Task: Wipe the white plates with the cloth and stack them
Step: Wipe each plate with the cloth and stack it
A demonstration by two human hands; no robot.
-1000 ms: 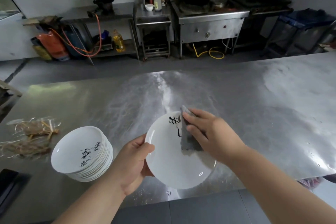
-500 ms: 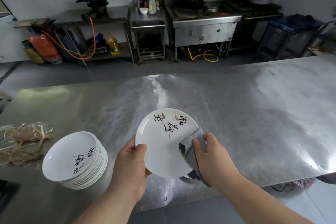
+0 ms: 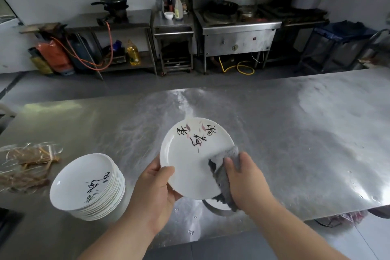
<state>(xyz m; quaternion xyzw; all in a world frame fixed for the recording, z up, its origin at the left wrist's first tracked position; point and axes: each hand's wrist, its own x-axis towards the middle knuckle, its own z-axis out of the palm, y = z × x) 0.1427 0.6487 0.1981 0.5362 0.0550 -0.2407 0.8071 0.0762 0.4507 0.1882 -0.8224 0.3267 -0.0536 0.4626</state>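
1. White plate is held tilted above the near edge of the steel table, with the stack of wiped-looking plates to its left.
2. Left hand grips its left rim, thumb on the face.
3. Right hand clutches the grey cloth against the right rim, wrapped round the edge.
4. It looks stiff, glazed, breakable and probably slick. Hold it by the rim, thumb on top, fingers beneath.
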